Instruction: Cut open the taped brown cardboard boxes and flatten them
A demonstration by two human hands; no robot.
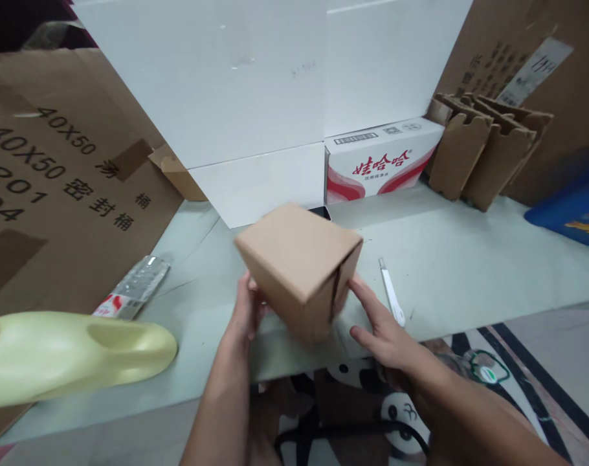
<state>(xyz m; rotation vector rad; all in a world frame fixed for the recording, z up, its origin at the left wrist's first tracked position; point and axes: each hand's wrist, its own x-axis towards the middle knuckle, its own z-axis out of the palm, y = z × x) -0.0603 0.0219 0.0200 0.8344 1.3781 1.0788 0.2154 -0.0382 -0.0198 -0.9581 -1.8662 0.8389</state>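
A small brown cardboard box [294, 252] is tilted at the front of the table, its lower part smeared by motion. A dark gap runs down its right side where flaps meet. My left hand [247, 304] grips the box's left side, some of its fingers hidden behind it. On the other side, my right hand [379, 320] holds the box's right edge with its fingertips, the thumb apart from the box. Just right of that hand lies a white utility knife [391, 292] with its blade end pointing away from me.
A pale yellow curved object [81, 356] and a clear plastic pack [139, 285] lie left. Behind stand a white panel [260, 184] and a white-and-red carton [379, 162]. Folded cardboard pieces [488, 145] and a blue object [571, 204] are right. A large carton [56, 175] leans left.
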